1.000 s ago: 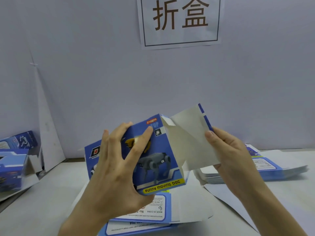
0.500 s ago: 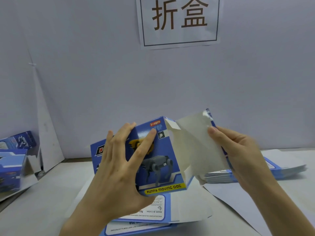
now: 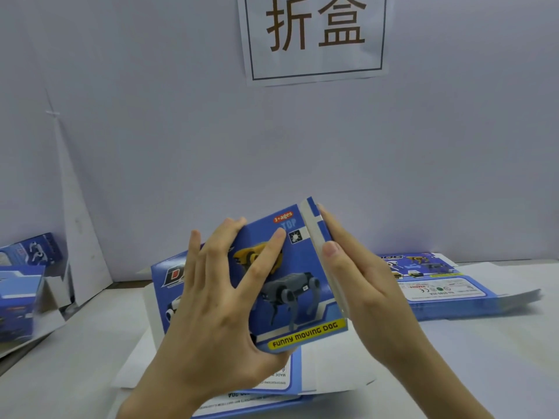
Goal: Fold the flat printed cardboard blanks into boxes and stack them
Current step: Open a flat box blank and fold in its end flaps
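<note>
Above the white counter [image 3: 90, 343], before a pale wall [image 3: 181, 146] bearing a sign [image 3: 314, 37], we see the left hand [image 3: 217, 303] gripping the box [image 3: 302, 282], fingers [image 3: 263, 260] spread; the right hand [image 3: 369, 285] presses its side flap [image 3: 316, 237] shut with straight fingers.

The half-formed box [image 3: 299, 276] is in the middle of the frame, raised off the table and tilted. Its blue front panel faces the camera, showing a grey robot dog, a yellow one above it, and a yellow "FUNNY MOVING DOG" strip along the bottom edge. Its right end flap is folded flat against the side. Beneath it at lower centre lie flat blanks [image 3: 269, 385], with white card and blue label print showing. A loosely spread pile of blanks [image 3: 447, 293] lies at centre right. Blurred folded boxes [image 3: 21, 294] stand at the left edge.
</note>
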